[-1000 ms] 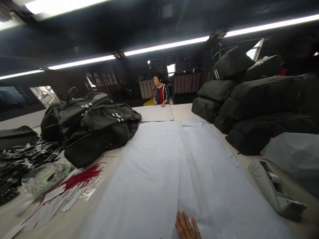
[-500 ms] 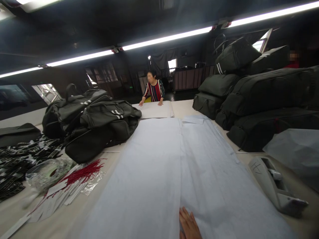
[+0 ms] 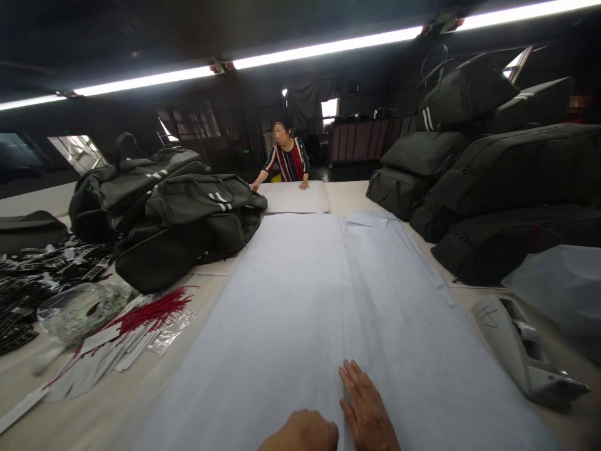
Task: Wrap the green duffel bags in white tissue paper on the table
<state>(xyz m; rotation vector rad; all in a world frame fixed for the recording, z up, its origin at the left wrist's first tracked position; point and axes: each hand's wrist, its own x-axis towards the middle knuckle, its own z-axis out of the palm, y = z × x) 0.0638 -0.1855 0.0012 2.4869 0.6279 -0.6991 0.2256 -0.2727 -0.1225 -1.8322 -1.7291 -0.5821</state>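
Thin whitish sheets (image 3: 282,313) lie flat in front of me, overlapping along a lengthwise edge near the middle. My right hand (image 3: 369,407) rests flat on them just right of that edge, its fingers stretched forward. Just to its left, my left hand (image 3: 300,432) is closed at the bottom of the view, fingers curled under and thumb side toward the edge. What it grips, if anything, is hidden. A small folded piece lies at the far end of the sheets.
Dark bags (image 3: 188,219) are heaped at left, beside white tags with red strings (image 3: 154,313) and a clear tape roll (image 3: 84,310). More bags (image 3: 507,169) are stacked at right, behind a tape dispenser (image 3: 526,351). A co-worker (image 3: 291,156) stands across the table.
My left hand has come into view at the bottom, closed. My right hand has moved slightly forward, still flat. The co-worker's one hand has shifted toward the left bag heap.
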